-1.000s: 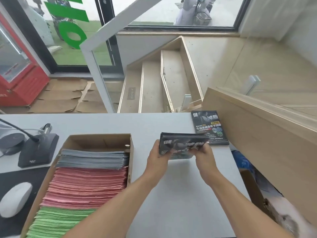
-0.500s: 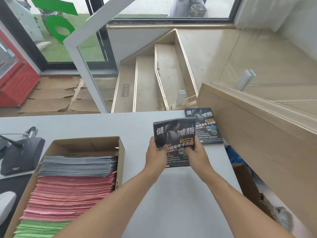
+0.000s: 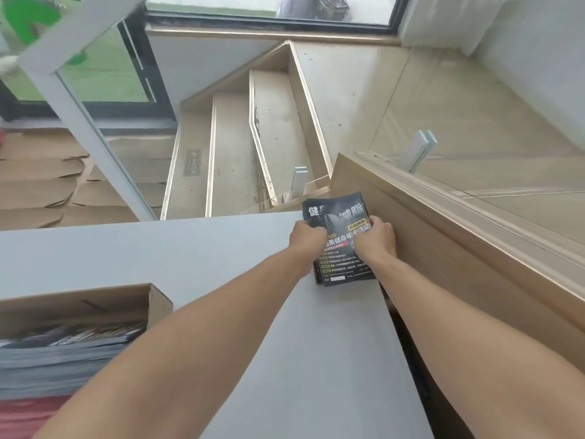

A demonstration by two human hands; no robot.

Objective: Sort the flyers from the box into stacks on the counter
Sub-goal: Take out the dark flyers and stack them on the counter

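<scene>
Flyers (image 3: 340, 245), a black bundle, sit at the counter's (image 3: 190, 255) two-o'clock corner against the wood panel (image 3: 443, 248), the left hand (image 3: 308, 237) and right hand (image 3: 376, 240) both curled on its side edges, so the step looks like setting black ones onto their stack. Next, probably let go and reach to the box (image 3: 95, 304) at eight o'clock, where grey and pink ones remain. White headline characters read 健, 减脂 and 健身年卡活动, beside "588".

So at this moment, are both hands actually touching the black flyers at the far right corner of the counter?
Touching. The head view shows the left hand on the left edge of the black flyers and the right hand on their right side, fingers overlapping the printed face.
</scene>
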